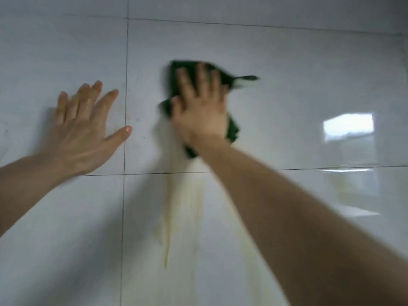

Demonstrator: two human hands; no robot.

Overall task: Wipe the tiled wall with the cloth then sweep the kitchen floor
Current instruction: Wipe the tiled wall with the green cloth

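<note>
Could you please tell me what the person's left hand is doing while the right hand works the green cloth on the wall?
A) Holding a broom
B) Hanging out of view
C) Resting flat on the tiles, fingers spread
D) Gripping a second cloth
C: the left hand lies flat with spread fingers on the tiled wall, empty, while the right hand presses the green cloth.

Yellowish streaks (183, 217) are running downward at lower centre, fanning out pale and wide toward the bottom edge. One thin drip (165, 257) is trailing lower than the rest on the left side of the streaks, darker yellow. A bright window reflection (348, 127) is showing at right, roughly rectangular, white. A fainter reflection (351, 191) is lying directly beneath it, with a yellowish tint in its upper part. Small brown specks (139, 120) are sitting left of centre; too blurred to identify.
</note>
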